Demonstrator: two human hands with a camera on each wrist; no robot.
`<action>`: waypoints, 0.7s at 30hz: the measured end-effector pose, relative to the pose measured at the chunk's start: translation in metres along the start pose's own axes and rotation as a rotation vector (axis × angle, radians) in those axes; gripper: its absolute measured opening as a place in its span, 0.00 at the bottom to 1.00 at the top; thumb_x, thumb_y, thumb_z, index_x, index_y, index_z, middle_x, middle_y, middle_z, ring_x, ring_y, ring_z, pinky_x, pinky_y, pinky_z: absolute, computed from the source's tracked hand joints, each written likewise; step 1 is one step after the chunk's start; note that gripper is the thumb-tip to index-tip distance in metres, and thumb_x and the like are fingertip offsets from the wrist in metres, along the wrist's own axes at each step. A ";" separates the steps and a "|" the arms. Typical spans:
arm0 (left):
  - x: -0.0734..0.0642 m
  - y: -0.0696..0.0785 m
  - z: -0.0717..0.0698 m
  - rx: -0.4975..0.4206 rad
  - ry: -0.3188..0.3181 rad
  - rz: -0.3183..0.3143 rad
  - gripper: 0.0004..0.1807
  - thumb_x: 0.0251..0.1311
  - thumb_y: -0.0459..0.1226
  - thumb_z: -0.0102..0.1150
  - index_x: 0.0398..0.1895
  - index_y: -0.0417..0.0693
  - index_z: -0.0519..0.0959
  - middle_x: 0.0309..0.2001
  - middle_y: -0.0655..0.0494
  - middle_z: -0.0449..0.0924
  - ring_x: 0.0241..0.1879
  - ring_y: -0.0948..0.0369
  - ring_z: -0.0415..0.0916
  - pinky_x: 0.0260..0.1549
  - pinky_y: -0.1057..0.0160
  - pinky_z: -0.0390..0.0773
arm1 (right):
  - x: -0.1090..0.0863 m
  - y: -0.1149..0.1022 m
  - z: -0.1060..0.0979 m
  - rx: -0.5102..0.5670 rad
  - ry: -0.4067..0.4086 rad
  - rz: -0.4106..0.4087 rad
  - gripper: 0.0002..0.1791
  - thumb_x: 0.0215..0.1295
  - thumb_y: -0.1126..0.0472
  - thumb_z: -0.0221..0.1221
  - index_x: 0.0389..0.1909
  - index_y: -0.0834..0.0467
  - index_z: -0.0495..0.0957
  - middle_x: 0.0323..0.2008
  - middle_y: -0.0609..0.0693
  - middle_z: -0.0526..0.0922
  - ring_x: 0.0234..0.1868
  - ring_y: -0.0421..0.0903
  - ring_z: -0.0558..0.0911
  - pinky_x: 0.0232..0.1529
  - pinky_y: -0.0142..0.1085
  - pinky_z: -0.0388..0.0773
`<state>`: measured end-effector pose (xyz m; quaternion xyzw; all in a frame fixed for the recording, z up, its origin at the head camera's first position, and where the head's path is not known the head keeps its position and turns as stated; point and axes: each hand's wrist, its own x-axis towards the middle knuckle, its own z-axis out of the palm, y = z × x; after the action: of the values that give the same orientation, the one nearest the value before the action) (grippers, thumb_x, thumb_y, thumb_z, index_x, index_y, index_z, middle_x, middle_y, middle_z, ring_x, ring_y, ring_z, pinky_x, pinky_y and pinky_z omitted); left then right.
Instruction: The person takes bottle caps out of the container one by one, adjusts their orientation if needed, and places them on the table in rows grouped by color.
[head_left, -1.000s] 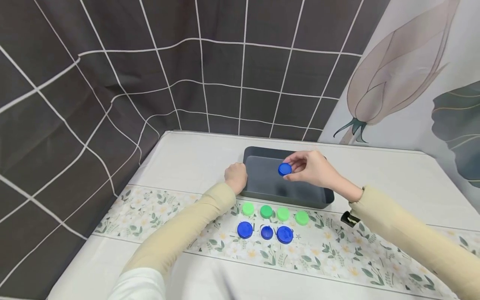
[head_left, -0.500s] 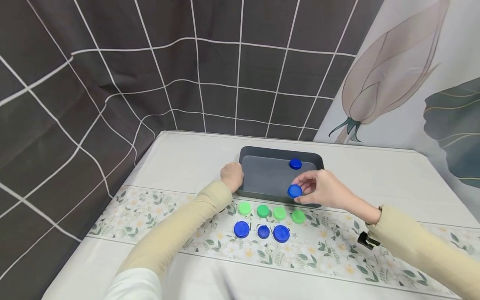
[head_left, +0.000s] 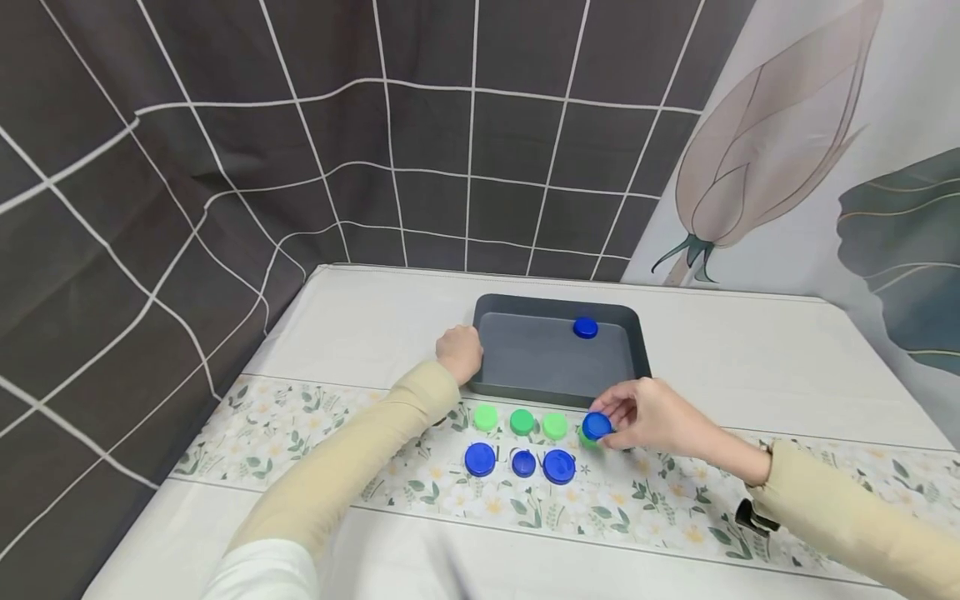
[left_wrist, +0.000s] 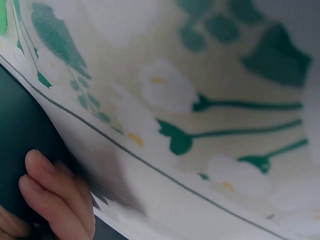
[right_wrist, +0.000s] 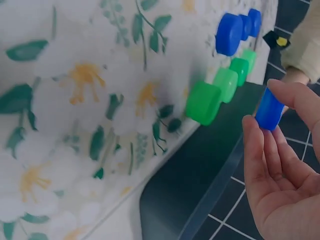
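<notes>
My right hand [head_left: 656, 418] pinches a blue bottle cap [head_left: 597, 426] between thumb and fingers, in front of the dark grey tray. In the head view this cap partly covers the rightmost green cap [head_left: 588, 442]; the right wrist view shows a gap between the held cap [right_wrist: 270, 110] and the green caps [right_wrist: 202, 103]. My left hand [head_left: 460, 354] grips the tray's left wall, its fingers [left_wrist: 60, 200] curled against the dark side in the left wrist view. Inside the tray [head_left: 540, 362], one blue cap [head_left: 586, 327] lies toward the back right.
Several green caps [head_left: 555, 427] stand in a row before the tray. Nearer the front lie three blue caps: a large one [head_left: 480, 459], a small one [head_left: 523, 463] and another large one [head_left: 558, 467]. A dark grid curtain [head_left: 420, 125] hangs behind the table.
My right hand has moved from over the tray toward the front, carrying the blue cap to the rightmost green cap. The blue cap in the tray has come into sight. My left hand stays on the tray.
</notes>
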<state>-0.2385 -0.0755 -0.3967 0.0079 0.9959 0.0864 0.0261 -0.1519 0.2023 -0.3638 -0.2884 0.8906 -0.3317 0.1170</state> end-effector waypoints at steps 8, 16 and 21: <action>0.000 0.000 0.002 -0.004 0.005 -0.010 0.13 0.66 0.38 0.54 0.38 0.35 0.82 0.34 0.43 0.85 0.30 0.54 0.84 0.29 0.60 0.84 | -0.015 0.003 0.016 0.013 -0.053 -0.006 0.19 0.42 0.62 0.75 0.36 0.63 0.82 0.27 0.44 0.82 0.28 0.32 0.78 0.28 0.27 0.80; 0.001 0.000 0.003 -0.009 -0.019 -0.027 0.14 0.66 0.38 0.54 0.40 0.35 0.82 0.35 0.43 0.85 0.33 0.53 0.84 0.31 0.59 0.84 | -0.023 0.009 0.028 0.024 -0.077 0.015 0.20 0.42 0.60 0.76 0.37 0.62 0.82 0.27 0.42 0.81 0.28 0.32 0.77 0.29 0.27 0.79; 0.002 -0.001 0.004 -0.016 -0.020 -0.026 0.14 0.66 0.38 0.54 0.39 0.35 0.82 0.35 0.43 0.85 0.33 0.53 0.84 0.31 0.59 0.84 | -0.026 0.009 0.032 0.040 -0.086 0.045 0.21 0.41 0.59 0.76 0.38 0.60 0.83 0.28 0.42 0.81 0.28 0.32 0.76 0.28 0.27 0.78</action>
<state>-0.2405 -0.0757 -0.4012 -0.0042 0.9949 0.0938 0.0371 -0.1220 0.2066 -0.3931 -0.2798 0.8843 -0.3338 0.1683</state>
